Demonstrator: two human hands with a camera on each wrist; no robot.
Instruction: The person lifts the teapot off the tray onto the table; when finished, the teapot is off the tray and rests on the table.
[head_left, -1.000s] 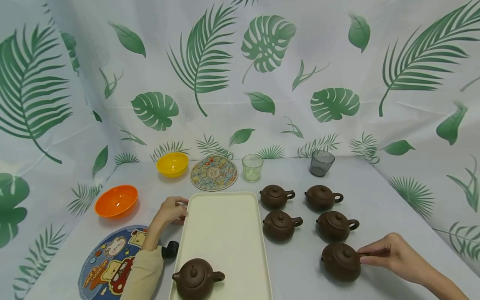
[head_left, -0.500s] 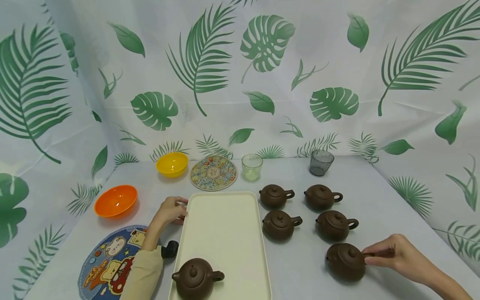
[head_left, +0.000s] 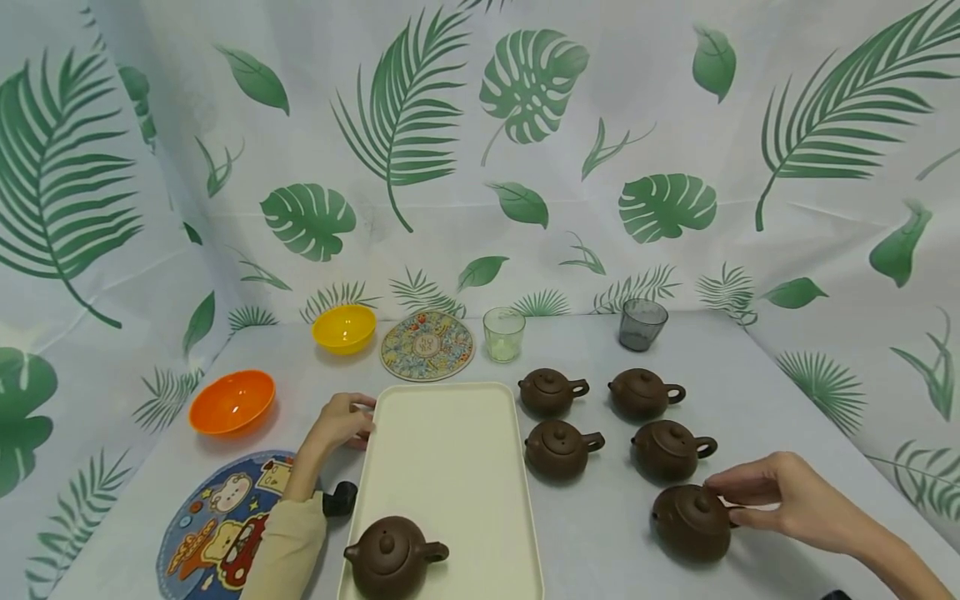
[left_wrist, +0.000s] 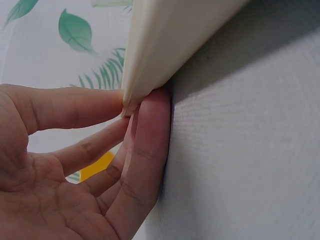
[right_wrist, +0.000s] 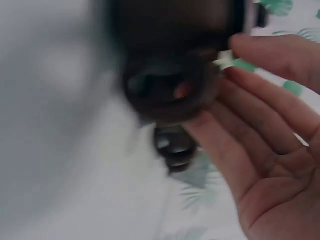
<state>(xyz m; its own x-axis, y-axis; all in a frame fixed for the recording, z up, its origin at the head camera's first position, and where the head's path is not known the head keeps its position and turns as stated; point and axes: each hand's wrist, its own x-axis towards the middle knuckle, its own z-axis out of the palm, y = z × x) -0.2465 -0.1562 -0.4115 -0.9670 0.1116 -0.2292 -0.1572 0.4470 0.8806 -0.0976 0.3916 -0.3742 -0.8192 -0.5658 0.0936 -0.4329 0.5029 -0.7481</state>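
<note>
A blurred dark-brown clay teapot (right_wrist: pixel 170 65) fills twelve o'clock; the right hand (right_wrist: pixel 260 150) at four o'clock touches its looped handle (right_wrist: pixel 167 90).

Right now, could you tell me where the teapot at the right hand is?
In the head view the teapot sits on the table's near right, in front of the other four teapots, with the right hand at its handle.
</note>
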